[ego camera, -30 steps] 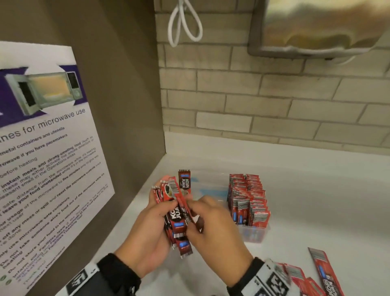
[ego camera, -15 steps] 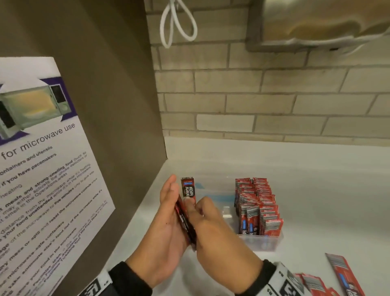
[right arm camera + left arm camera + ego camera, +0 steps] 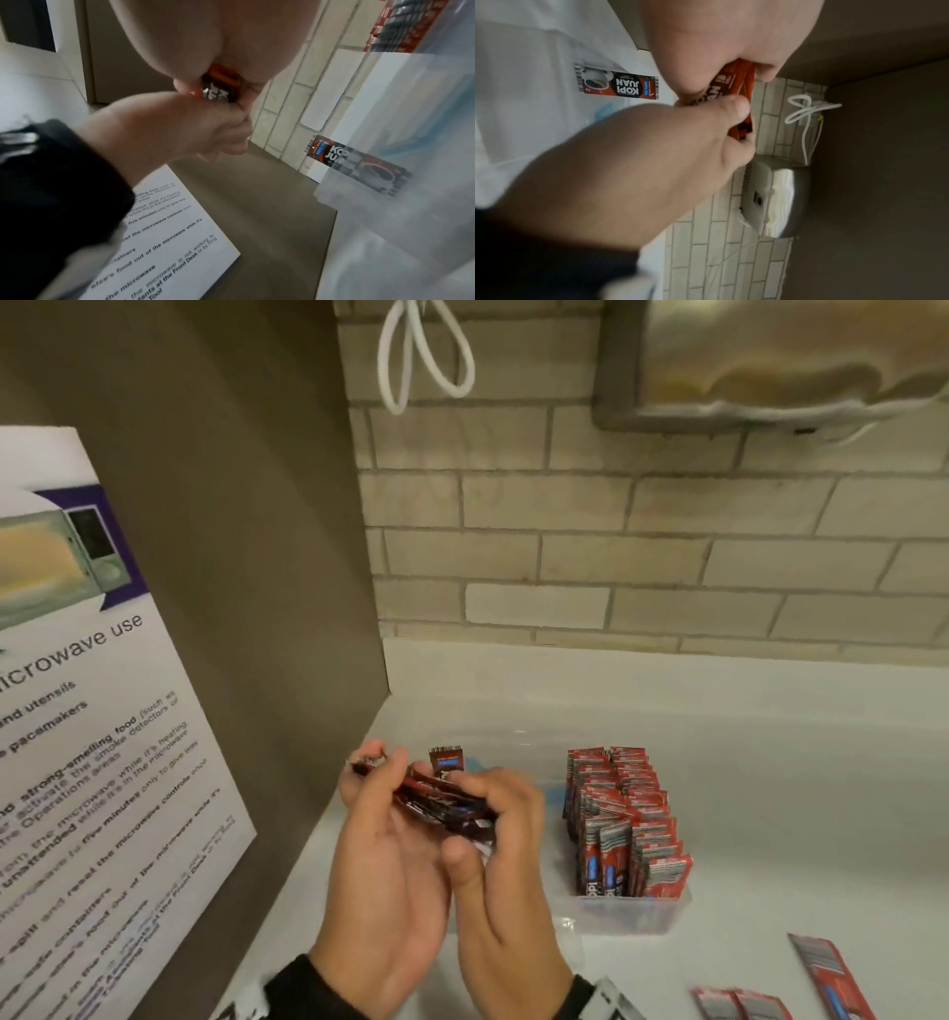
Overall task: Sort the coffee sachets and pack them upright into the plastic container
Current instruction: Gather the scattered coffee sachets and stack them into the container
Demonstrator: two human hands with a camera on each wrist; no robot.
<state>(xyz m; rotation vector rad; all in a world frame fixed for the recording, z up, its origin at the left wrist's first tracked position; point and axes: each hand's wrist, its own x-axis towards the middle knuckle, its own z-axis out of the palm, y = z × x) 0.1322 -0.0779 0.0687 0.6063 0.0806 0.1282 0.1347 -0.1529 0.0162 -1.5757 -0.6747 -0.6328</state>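
- White counter, lower frame: plastic container part-filled.
- Bundle of sachets, fanned a second ago, now squared, gripped by left hand and right hand.
- Insertion is judged next.

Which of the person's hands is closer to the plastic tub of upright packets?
Right. The right hand is just left of the plastic container; the left hand is farther left, beyond the bundle of sachets both hands grip.

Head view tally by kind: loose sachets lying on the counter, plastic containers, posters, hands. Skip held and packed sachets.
loose sachets: 3
plastic container: 1
poster: 1
hands: 2, left hand and right hand, both gripping the sachet bundle
Total: 7
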